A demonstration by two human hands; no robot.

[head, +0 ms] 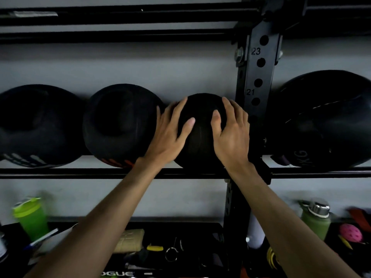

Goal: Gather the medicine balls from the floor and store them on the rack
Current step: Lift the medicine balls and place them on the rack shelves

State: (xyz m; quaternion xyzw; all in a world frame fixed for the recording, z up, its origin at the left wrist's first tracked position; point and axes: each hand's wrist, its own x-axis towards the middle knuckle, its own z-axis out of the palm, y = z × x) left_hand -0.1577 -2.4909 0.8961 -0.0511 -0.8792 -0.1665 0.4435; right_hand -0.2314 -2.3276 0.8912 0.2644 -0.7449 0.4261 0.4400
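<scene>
Both my hands lie spread on the medicine ball [201, 135], left hand [170, 133] and right hand [230, 133] flanking it; ball sits on the rack rail [80, 173], beside the upright [259, 77], equally near either hand

The leftmost ball [30, 125] and the rightmost ball [325, 119] are cut by the frame edges, the figure before "KG" on the latter is unreadable, the left hand [170, 133] and right hand [230, 135] cover the flanks of the centre ball [202, 127], and the green shaker [32, 217] is blurred
</scene>
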